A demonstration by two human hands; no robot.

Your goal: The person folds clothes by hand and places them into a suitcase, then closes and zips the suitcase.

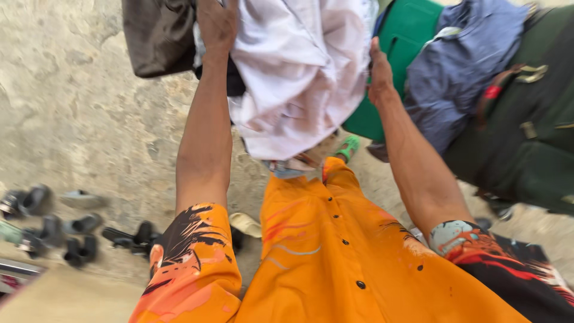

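as seen from the head view, the only view, both arms reach forward and up into a heap of clothing. the left hand (216, 24) is closed on the upper edge of a white garment (299, 78), its fingers buried in the folds beside a dark brown cloth (158, 36). the right hand (379, 75) lies flat against the white garment's far side, thumb up; whether its fingers pinch the fabric cannot be told, since they are hidden behind it. the white garment hangs between the 2 hands, its lower hem loose above the orange shirt (335, 251) the person wears. just beside it to the right sit a green bin (406, 36), a blue-grey garment (460, 72) draped over it, and a dark green bag (526, 137). sandals (54, 230) lie scattered on the concrete floor (78, 113) at lower left. judged step: lifting the white garment free of the heap. the next move would call for a firm hold by both hands and a clear pull away from the neighbouring cloths.
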